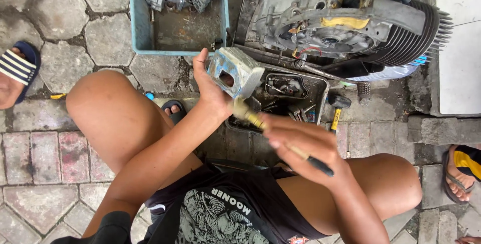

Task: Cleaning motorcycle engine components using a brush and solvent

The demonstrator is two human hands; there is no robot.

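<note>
On the paved ground of grey hexagonal stones and reddish bricks [45, 159], a person squats with bare knees apart, seen from above. Largest among the things ahead is a stripped engine [350, 23] with a finned cylinder, lying at the upper right. Left of it stands a light blue tray [138, 28] holding a cluster of loose metal parts in its far end. Between the engine and the knees sits a dark metal pan [315, 91] with small tools and bits inside; a small hammer with a yellow handle [336, 111] lies just beside its right edge.

Above the pan's near left corner, the left hand [210, 91] has its grip closed around a boxy metal part [234, 72] with worn blue paint and a rectangular opening, held up in the air. The right hand [303, 146], blurred, has its grip wrapped around the dark handle of a brush-like tool [260, 122], whose yellowish end touches the underside of the part.

Sandalled feet of other people show at the left and right edges.
</note>
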